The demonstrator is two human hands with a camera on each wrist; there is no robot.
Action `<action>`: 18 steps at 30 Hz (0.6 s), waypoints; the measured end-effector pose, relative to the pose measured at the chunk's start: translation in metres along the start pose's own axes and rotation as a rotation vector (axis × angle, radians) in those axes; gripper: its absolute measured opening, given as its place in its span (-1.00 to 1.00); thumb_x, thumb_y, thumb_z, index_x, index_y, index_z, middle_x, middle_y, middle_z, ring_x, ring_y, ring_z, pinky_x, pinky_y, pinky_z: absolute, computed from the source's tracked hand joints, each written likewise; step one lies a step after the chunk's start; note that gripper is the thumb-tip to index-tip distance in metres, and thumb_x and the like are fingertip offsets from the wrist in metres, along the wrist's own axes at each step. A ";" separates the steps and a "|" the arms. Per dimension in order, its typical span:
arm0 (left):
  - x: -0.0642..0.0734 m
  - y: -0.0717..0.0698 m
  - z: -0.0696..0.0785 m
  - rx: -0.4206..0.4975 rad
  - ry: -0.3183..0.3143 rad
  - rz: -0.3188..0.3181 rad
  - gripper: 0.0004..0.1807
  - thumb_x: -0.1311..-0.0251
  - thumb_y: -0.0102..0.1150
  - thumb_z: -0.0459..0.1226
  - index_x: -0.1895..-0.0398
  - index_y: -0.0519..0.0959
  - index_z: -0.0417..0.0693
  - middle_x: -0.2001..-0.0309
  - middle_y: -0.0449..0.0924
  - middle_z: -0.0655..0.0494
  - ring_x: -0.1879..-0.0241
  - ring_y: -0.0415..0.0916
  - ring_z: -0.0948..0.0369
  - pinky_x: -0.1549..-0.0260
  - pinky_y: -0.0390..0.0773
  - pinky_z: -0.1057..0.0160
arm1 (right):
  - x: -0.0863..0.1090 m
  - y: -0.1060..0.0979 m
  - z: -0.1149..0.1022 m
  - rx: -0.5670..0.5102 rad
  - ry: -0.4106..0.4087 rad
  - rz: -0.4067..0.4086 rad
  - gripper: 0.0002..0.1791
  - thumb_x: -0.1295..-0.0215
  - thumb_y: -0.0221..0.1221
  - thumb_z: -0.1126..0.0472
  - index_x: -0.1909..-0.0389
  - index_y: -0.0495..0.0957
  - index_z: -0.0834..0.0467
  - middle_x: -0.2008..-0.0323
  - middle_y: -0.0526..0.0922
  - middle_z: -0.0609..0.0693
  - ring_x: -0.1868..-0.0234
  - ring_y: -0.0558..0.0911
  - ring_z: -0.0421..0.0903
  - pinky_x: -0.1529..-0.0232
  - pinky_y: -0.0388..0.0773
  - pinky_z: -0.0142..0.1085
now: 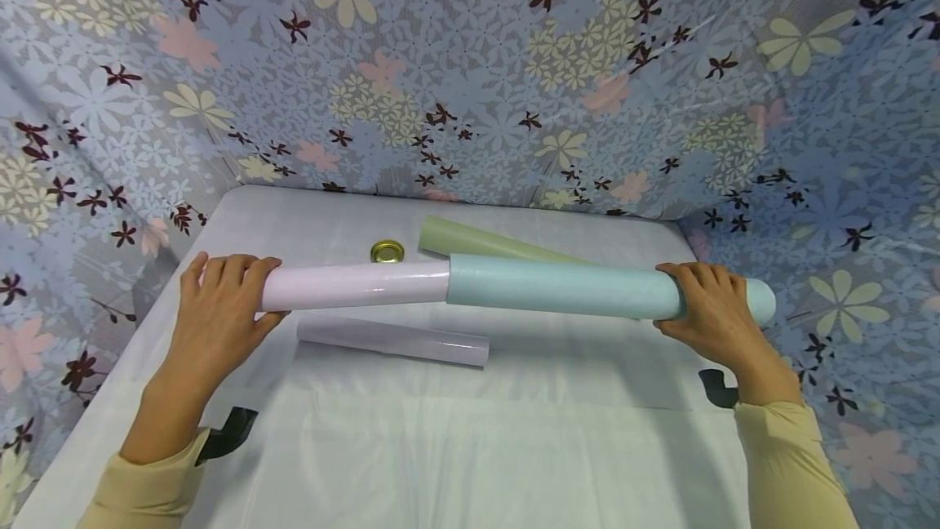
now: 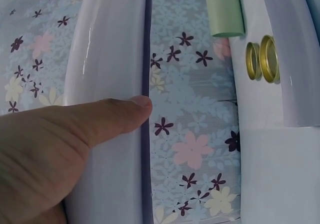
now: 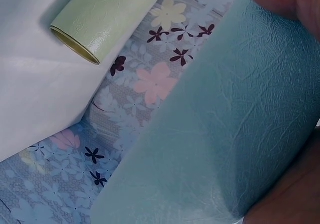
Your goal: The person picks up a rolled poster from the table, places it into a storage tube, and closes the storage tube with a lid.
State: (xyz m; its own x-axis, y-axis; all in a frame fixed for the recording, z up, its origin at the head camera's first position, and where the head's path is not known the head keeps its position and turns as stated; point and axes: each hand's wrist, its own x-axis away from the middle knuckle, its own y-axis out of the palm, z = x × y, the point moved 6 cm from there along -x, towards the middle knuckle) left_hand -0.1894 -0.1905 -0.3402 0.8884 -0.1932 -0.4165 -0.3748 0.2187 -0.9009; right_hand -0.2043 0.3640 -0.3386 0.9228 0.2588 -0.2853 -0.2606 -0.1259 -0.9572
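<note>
My left hand grips the outer end of a glossy pale pink roll, thumb below it in the head view. In the left wrist view the thumb lies across the roll's pale surface. My right hand grips a thicker light teal roll near its right end, which sticks out past the hand. Fine creases cover this teal roll in the right wrist view. Both rolls are raised over the table, end to end in one line. The pink roll's right end is hidden at the teal roll's left edge.
A pale lavender roll lies on the white-covered table nearer me. Behind the raised rolls lie a light green roll and a gold ring-shaped piece. Floral fabric hangs behind and at both sides.
</note>
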 end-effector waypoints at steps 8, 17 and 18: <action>0.000 -0.004 0.000 -0.006 0.007 0.063 -0.25 0.28 0.54 -0.30 -0.09 0.40 -0.14 -0.03 0.42 -0.29 -0.10 0.25 -0.25 -0.29 -0.03 -0.33 | 0.000 0.001 -0.001 -0.015 -0.007 0.001 -0.09 0.30 0.50 0.21 -0.19 0.31 0.16 -0.05 0.39 0.32 -0.09 0.29 0.36 0.00 0.11 0.28; 0.001 -0.012 0.000 -0.011 0.037 0.184 -0.27 0.31 0.54 -0.37 -0.05 0.41 -0.14 0.01 0.44 -0.27 -0.07 0.29 -0.20 -0.24 0.06 -0.30 | 0.001 0.001 -0.002 -0.026 -0.009 -0.008 -0.10 0.30 0.50 0.22 -0.18 0.32 0.15 -0.03 0.41 0.30 -0.08 0.30 0.34 0.00 0.12 0.26; 0.001 -0.012 0.000 -0.011 0.039 0.191 -0.27 0.31 0.54 -0.37 -0.05 0.41 -0.14 0.01 0.44 -0.27 -0.07 0.29 -0.20 -0.23 0.06 -0.29 | 0.001 0.001 -0.001 -0.027 -0.010 -0.009 -0.10 0.30 0.50 0.22 -0.19 0.32 0.14 -0.03 0.40 0.30 -0.08 0.30 0.34 0.00 0.12 0.25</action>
State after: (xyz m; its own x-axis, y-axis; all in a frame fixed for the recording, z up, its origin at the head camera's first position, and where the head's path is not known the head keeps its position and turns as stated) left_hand -0.1843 -0.1931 -0.3296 0.7900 -0.1859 -0.5842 -0.5387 0.2445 -0.8062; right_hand -0.2033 0.3628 -0.3398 0.9222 0.2694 -0.2775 -0.2446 -0.1496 -0.9580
